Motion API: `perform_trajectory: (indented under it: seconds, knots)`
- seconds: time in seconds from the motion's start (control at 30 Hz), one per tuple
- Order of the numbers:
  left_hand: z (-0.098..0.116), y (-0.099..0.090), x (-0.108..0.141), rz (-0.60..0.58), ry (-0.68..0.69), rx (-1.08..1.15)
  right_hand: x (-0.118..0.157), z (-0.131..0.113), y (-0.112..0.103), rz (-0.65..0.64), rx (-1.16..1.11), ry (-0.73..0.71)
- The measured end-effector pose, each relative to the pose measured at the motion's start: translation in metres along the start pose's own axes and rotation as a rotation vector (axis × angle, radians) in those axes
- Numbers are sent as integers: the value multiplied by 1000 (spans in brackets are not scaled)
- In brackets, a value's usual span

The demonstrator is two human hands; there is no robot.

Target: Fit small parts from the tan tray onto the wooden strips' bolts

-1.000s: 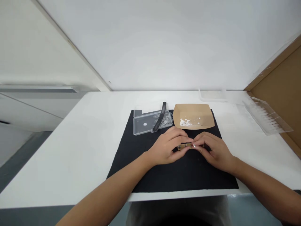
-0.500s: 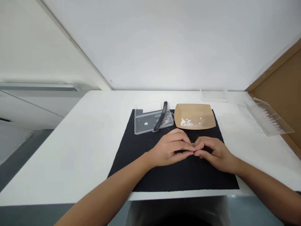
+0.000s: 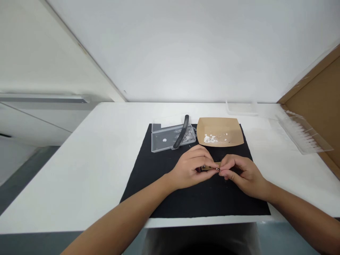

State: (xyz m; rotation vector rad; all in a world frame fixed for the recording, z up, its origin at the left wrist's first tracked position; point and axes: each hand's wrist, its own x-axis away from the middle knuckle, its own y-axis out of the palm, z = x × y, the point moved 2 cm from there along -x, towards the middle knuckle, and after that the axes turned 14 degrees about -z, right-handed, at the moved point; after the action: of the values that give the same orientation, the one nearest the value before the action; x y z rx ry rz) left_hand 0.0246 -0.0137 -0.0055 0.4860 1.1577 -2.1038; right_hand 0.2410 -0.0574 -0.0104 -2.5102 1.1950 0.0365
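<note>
Pale walls stand behind a white table, with a brown panel cut off at the right edge. On the table we see a black mat, and just above it our two hands meet. Our left hand has its thumb and fingers clamped on a small brass-coloured piece, which lies between the hands; those fingers cover much of it, so we cannot make out its full shape. A dark red part shows by the left palm, and a shiny metal bit glints where the fingertips meet. Our right hand brings thumb and forefinger together at that end, but we cannot tell whether they are clamped on the bit or only touching it.

Beyond the hands, a clear box holds a white disc and small clear pieces, partly hidden by a black curved bar lying across it. Beside it, a tan tray holds white flakes. At right, glare blurs a clear case with slender white items. At this size, we cannot tell whether the box or the case bears lettering.
</note>
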Motion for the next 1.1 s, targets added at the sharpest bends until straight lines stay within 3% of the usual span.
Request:
perform_trajectory:
  seconds: [0.47,0.8,1.1]
  knots:
    - [1,1,2,-65,-76,185,0,-6,-5,1,332,-178]
    - [-7,-1,3,-153,-111,414,-2,-9,-4,-16,227,-207]
    - [-3,-5,-4,-259,-112,538,-1,-12,-2,-89,322,-251]
